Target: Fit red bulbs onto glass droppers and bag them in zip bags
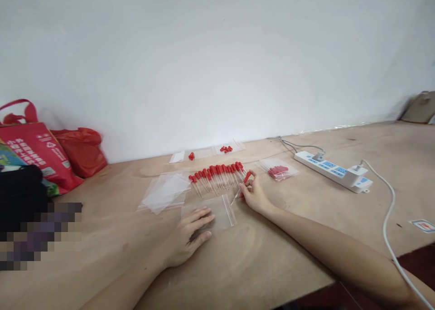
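A clear zip bag (222, 210) lies flat on the table, with my left hand (192, 233) resting on its left part, fingers spread. My right hand (253, 192) pinches a red-topped dropper (247, 177) by its red end. The clear tip of that dropper slants down to the bag's zip edge at the right. Behind both hands is a row of several red-topped droppers (217, 171), their clear stems pointing toward me. Several flat clear bags (165, 190) overlap left of the row. To the right, a clear bag (280, 170) holds several red pieces.
Near the wall lie clear bags with small red bulbs (226, 149) and clear tubes (203, 154). A white power strip (333, 169) with a trailing white cable (387, 219) is at the right. Red bags (83, 151) and a black item (23, 196) sit at the left.
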`<action>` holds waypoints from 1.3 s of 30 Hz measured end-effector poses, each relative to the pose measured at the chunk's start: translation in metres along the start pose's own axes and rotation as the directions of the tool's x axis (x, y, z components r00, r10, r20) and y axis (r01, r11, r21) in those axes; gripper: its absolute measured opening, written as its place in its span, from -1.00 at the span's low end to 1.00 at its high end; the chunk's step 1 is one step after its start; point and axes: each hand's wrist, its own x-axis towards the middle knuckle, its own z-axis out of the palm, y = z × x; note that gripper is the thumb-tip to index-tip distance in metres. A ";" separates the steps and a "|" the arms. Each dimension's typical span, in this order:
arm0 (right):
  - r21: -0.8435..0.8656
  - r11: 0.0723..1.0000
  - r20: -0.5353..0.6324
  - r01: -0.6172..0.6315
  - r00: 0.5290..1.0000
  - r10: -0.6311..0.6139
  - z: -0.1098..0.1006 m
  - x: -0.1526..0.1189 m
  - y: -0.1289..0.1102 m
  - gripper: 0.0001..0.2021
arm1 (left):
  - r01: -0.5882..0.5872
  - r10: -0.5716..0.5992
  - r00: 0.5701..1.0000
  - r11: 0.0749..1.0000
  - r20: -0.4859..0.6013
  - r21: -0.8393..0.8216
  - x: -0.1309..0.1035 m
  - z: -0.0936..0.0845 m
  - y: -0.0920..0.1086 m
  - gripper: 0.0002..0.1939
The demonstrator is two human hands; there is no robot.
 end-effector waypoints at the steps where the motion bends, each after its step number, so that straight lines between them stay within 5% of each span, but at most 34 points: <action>1: 0.001 1.000 0.010 0.002 1.000 -0.002 0.001 0.000 0.000 -0.41 | -0.001 0.001 1.000 1.000 -0.002 0.002 0.000 0.000 0.000 -0.61; 7: 0.116 0.991 0.026 -0.071 0.997 0.068 0.008 -0.007 -0.002 -0.54 | -0.019 0.019 1.000 1.000 -0.019 -0.015 0.001 0.000 0.000 -0.61; 15: 0.225 0.945 0.254 -0.238 0.950 0.179 0.006 -0.021 -0.016 -0.58 | 0.005 -0.005 1.000 1.000 -0.010 -0.015 0.003 -0.004 0.006 -0.58; 22: -0.025 0.985 0.435 -0.170 0.885 0.164 0.001 -0.024 -0.020 -0.65 | 0.027 -0.028 0.999 0.999 -0.020 -0.041 0.004 -0.008 0.011 -0.55; 27: 0.097 0.991 0.470 -0.092 0.882 0.036 0.002 -0.026 -0.021 -0.66 | 0.015 -0.017 0.999 0.999 -0.039 -0.041 0.004 -0.006 0.009 -0.55; 32: 0.189 0.969 0.607 -0.158 0.795 0.012 0.004 -0.032 -0.023 -0.69 | 0.020 -0.020 0.999 0.999 -0.026 -0.026 0.004 -0.009 0.012 -0.57; 39: 0.162 0.979 0.549 -0.127 0.836 0.018 0.008 -0.034 -0.019 -0.70 | 0.024 -0.024 1.000 0.999 -0.013 -0.034 0.005 -0.010 0.013 -0.57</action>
